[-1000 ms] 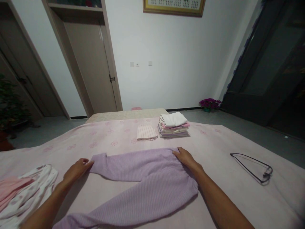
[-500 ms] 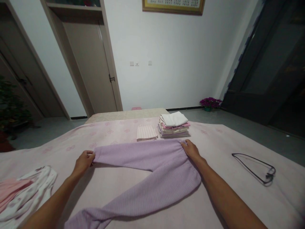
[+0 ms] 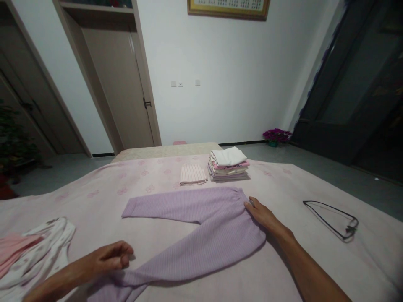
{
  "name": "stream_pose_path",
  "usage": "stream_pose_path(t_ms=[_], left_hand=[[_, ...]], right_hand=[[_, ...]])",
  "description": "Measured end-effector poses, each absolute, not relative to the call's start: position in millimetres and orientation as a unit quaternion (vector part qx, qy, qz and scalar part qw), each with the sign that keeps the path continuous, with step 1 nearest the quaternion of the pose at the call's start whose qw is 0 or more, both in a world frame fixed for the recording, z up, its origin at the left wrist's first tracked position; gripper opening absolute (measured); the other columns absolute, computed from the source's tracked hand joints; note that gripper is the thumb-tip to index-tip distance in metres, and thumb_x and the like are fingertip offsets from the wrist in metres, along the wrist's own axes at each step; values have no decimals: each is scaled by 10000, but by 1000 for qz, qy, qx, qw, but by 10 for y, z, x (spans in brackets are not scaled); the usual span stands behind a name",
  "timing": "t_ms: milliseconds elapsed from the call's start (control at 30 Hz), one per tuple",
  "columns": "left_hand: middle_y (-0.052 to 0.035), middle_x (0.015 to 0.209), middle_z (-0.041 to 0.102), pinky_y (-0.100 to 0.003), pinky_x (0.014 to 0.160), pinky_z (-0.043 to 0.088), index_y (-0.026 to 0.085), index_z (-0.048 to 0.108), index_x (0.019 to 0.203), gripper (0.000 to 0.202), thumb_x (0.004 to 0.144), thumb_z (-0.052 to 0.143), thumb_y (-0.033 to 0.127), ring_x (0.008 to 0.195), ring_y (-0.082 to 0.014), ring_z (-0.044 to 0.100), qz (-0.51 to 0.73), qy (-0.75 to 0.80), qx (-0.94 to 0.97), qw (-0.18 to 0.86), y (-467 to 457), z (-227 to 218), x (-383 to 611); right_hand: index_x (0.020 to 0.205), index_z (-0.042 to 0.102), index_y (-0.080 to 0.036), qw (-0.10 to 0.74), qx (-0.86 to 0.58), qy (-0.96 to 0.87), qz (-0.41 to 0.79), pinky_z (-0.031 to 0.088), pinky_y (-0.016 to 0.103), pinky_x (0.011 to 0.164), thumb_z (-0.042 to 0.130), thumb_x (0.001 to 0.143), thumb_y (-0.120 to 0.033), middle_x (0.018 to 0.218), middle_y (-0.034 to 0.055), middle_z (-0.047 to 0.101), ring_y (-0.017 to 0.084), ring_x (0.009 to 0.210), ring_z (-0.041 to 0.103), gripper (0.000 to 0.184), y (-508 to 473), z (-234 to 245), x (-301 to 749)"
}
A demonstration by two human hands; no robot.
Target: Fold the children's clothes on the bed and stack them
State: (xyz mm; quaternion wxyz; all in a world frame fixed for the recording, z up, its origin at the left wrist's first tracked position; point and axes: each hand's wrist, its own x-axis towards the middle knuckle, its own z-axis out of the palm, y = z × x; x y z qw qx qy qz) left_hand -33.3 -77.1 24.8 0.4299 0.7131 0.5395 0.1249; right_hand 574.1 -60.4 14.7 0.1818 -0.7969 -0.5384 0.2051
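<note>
Lilac ribbed trousers [image 3: 220, 235] lie spread across the bedcover, waistband to the right. The far leg is laid straight out to the left, while the near leg slants toward me and is bunched at its lower end. My left hand [image 3: 111, 258] hovers over that bunched end, fingers loosely curled with a gap to the thumb and no cloth between them. At the waistband, my right hand [image 3: 261, 214] touches the edge with thumb and fingertips slightly apart; no fabric appears pinched in it.
Behind the trousers are a folded striped cloth [image 3: 193, 174] and a stack of folded clothes [image 3: 228, 165]. Dark-framed glasses [image 3: 333, 220] rest on the right of the pink bedcover [image 3: 277, 180]. Loose white and pink clothes [image 3: 47, 247] lie at the left.
My left hand has let go of the far leg's cuff and moved toward me, above the near leg. My right hand has slid a little down the waistband from its top corner.
</note>
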Motion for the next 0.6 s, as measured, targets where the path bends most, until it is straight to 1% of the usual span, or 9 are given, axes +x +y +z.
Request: stream_pose_path(t_ms=[67,100,167,233,333,433,500,533,600], left_hand=[[-35,964,718,-289,727,507,239,666,1114,560,675,676,587,864,-238,644,94,495,737,451,-973,305,-250],[-28,979,715,-281,749,500,239,667,1098,492,686,673,508,885,-234,641,83,492,745,442,-1052,325,-191],[-16,912,707,-261,753,479,222,671,954,275,735,591,368,862,-213,634,73,511,763,389,-1157,347,-70],[-5,810,679,-244,720,459,213,621,802,139,758,501,268,791,-186,620,90,538,776,317,-1186,368,1],[-12,790,657,-238,690,456,222,587,774,117,805,479,254,753,-175,603,167,535,801,210,-1129,452,-63],[-44,894,688,-262,749,471,242,651,857,155,875,513,310,840,-197,623,232,491,835,86,-1060,575,-227],[-53,929,705,-287,788,472,257,687,869,166,886,525,287,873,-210,635,230,474,849,25,-1066,617,-286],[-52,925,710,-293,790,473,263,700,862,174,880,527,264,866,-211,641,211,471,856,20,-1089,616,-289],[-42,907,718,-287,769,480,269,715,861,167,847,551,248,838,-208,649,157,472,865,63,-1165,580,-255]], right_hand=[[1546,325,-99,173,-800,-539,198,387,371,1087,343,1001,-505,1514,185,483,291,1365,501,680,-659,159,5701],[1544,325,-104,168,-803,-539,189,398,372,1074,342,1004,-494,1500,185,501,291,1355,512,667,-674,160,5683],[1532,347,-127,156,-810,-540,166,424,378,1037,347,1008,-473,1458,183,547,297,1315,552,628,-689,146,5655],[1515,376,-153,148,-816,-541,140,448,389,996,349,1012,-468,1410,178,592,308,1261,595,595,-698,118,5638],[1499,400,-175,147,-818,-545,111,465,385,956,356,1014,-473,1356,167,635,309,1210,630,571,-722,74,5634],[1481,424,-185,154,-815,-549,102,474,366,928,384,1006,-482,1323,151,660,300,1187,644,562,-757,48,5652],[1469,437,-185,160,-808,-558,102,475,359,919,401,999,-486,1313,145,667,298,1176,649,560,-775,40,5669],[1465,443,-182,162,-804,-563,103,474,356,921,407,997,-482,1309,145,669,296,1177,648,557,-782,37,5676],[1457,454,-178,167,-797,-571,103,470,350,927,415,995,-468,1296,146,677,291,1180,646,547,-789,33,5686]])
